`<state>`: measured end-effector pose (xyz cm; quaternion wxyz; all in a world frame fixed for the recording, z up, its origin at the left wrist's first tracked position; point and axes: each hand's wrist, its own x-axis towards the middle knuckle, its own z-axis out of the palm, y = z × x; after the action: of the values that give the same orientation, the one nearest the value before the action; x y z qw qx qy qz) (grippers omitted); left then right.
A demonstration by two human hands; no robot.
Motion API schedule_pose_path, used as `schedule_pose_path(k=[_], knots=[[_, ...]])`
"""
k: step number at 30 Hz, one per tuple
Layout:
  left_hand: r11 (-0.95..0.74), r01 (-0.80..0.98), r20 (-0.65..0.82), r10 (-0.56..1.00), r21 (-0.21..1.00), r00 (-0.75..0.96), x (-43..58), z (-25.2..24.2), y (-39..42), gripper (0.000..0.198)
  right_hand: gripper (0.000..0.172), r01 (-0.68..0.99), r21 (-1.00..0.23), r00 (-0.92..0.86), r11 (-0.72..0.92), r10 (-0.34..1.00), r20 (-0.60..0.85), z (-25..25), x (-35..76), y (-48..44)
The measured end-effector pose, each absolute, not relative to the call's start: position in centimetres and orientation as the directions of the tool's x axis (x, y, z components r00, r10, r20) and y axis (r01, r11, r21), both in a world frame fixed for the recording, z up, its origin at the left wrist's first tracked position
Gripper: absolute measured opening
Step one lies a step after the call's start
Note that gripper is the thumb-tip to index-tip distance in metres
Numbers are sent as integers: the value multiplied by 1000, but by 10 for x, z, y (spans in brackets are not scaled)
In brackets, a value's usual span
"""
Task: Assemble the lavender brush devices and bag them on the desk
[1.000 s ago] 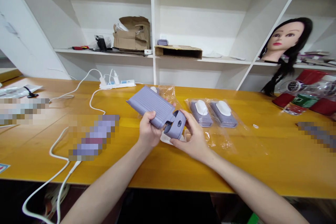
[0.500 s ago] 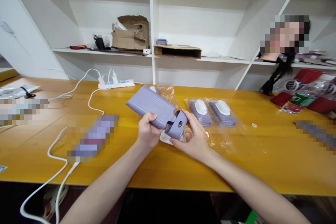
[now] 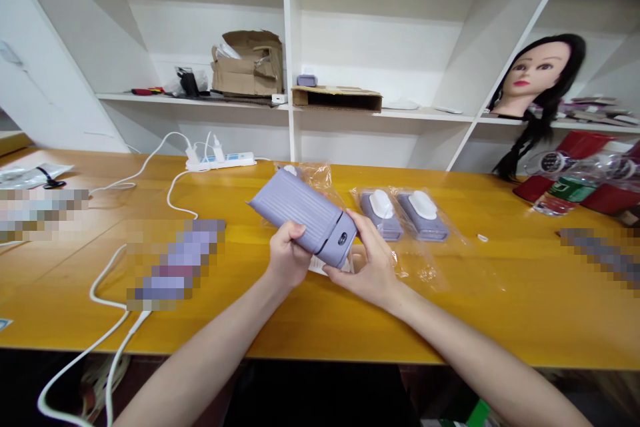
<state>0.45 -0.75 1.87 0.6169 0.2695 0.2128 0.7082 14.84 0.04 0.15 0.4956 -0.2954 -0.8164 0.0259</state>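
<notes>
Warm orange wooden tabletop (image 3: 465, 327) beneath white shelving (image 3: 380, 47), with a cardboard box (image 3: 247, 70) on one shelf and a mannequin head (image 3: 537, 70) with a long dark braid off to the right. Along the back of the table, a white power strip (image 3: 220, 161) with white cables (image 3: 175, 193) looping across the wood. Left hand (image 3: 287, 257) curled firmly around the near long edge of a lavender ribbed case (image 3: 297, 210), fingers wrapped over its top face. Right hand (image 3: 370, 260) only partly open, thumb and fingers clamped on the case's capped end. Case lifted just above mid-table, long axis running diagonally, capped end toward the lower right, free end toward the upper left. Small dark oval mark on the cap. Under the hands, a white paper card (image 3: 325, 265), its print too small to read. Just right of the case, two lavender packs (image 3: 403, 215) in clear plastic bags, each with a white oval top.
</notes>
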Motion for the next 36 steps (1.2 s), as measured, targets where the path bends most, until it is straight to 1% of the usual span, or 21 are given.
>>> schedule_pose_path(k=[4,9,12,20,27,32,36], knots=[[-158,-759,114,987,632,-110,9,13,-7,43,84,467,-340,-333,816,519,788,-2,148,1],[-177,-778,101,984,603,-145,15,8,-10,43,87,444,-361,-336,820,526,781,-8,145,1],[-172,-792,121,985,586,-124,18,7,-11,44,85,459,-376,-304,805,540,785,-10,144,0],[-153,-803,140,986,576,-87,19,6,-10,48,83,505,-324,-300,800,514,803,-7,145,0],[-124,-805,99,992,580,-81,17,3,-11,50,86,507,-282,-339,814,489,804,-6,146,-3],[-171,-815,139,984,553,-112,20,2,-13,49,85,515,-287,-313,808,489,815,-6,144,-6],[-167,-819,142,984,550,-105,22,1,-14,46,84,517,-298,-315,802,502,805,-6,144,-6]])
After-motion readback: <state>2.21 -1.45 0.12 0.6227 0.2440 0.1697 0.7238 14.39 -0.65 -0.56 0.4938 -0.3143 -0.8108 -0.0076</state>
